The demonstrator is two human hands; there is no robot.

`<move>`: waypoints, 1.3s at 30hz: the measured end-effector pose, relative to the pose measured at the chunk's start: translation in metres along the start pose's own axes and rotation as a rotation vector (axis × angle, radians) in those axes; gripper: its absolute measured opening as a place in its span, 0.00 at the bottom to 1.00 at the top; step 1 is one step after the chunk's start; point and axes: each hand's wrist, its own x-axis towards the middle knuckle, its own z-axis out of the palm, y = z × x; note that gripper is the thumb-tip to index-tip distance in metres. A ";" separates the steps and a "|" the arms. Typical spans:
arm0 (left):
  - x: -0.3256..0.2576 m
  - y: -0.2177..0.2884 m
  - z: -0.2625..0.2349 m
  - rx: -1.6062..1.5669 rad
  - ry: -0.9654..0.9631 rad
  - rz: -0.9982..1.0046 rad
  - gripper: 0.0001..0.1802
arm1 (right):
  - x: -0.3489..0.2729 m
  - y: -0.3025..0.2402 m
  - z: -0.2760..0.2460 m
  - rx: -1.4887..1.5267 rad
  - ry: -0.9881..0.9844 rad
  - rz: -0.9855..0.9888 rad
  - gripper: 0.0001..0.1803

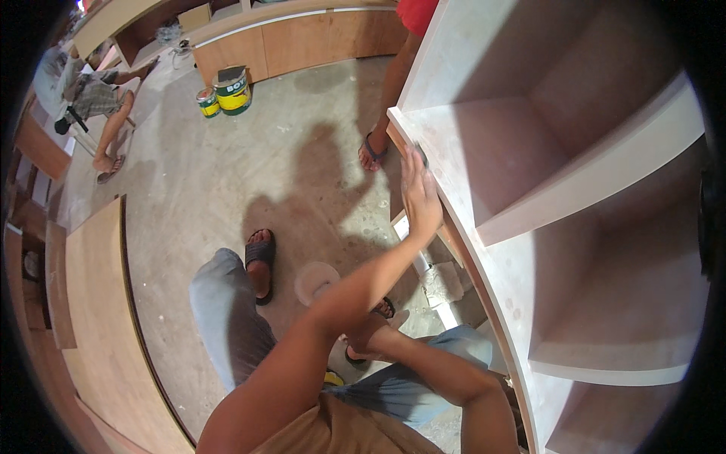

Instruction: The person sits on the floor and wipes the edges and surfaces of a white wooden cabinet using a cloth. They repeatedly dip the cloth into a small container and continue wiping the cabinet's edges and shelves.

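My left hand (420, 198) reaches up to the front edge of a white-coated curved shelf unit (495, 272). Its fingers are straight and together, pressed along the edge. A small dark piece (421, 156), like sandpaper, shows at the fingertips, mostly hidden by them. My right hand (364, 336) is low, partly behind my left forearm, close to my bent legs; its fingers are hidden. The shelf unit has open compartments with curved white fronts, and bare wood shows along its lower edge.
Another person's sandalled foot (370, 153) stands beside the unit's far corner. Paint cans (232, 92) stand by a curved wooden counter (302, 44). A round whitish lid-like thing (316, 283) lies by my feet. Wooden panels (98, 272) lie at left; a person (83, 94) sits beyond.
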 end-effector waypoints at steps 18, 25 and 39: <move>0.144 -0.109 -0.074 0.262 0.287 -0.421 0.25 | -0.016 -0.014 -0.038 -0.172 -0.227 -0.023 0.16; -0.105 -0.157 -0.276 0.279 -0.191 -0.826 0.14 | -0.010 -0.033 -0.065 -0.088 -0.253 -0.008 0.15; -0.184 -0.189 -0.264 1.225 -1.098 -0.890 0.21 | -0.025 -0.055 -0.073 -0.143 -0.105 -0.059 0.13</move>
